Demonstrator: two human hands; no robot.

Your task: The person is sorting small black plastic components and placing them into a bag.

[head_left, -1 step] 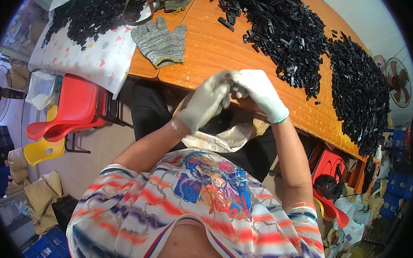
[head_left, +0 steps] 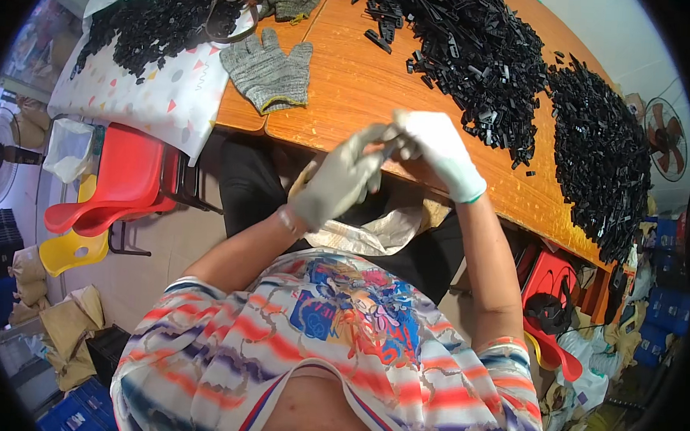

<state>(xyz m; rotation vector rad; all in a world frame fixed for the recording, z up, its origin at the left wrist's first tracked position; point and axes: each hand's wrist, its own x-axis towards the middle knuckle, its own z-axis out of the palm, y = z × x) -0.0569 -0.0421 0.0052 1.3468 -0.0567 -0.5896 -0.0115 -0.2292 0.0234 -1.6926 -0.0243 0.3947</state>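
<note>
Above my lap, at the table's front edge, my two gloved hands meet. My left hand (head_left: 333,182), in a greyish-white glove, is closed with its fingertips on a small dark piece (head_left: 389,150). The bright white glove with a green cuff is on my right hand (head_left: 436,148), whose fingers are closed on the same piece from the other side. Fingers cover most of the piece, so its exact kind cannot be made out. A large pile of small black plastic parts (head_left: 478,58) lies on the table beyond my right hand.
A second black heap (head_left: 598,151) covers the table's right end. A grey knit glove (head_left: 271,71) lies left of centre on the wooden table (head_left: 344,83). More black parts (head_left: 163,30) sit on a patterned cloth (head_left: 144,100). Red chairs (head_left: 133,165) stand left; a pale sack (head_left: 375,233) is at my lap.
My hands have drawn slightly apart, with the left shifting a little toward me and to the left. More of the small dark piece shows between the fingertips.
</note>
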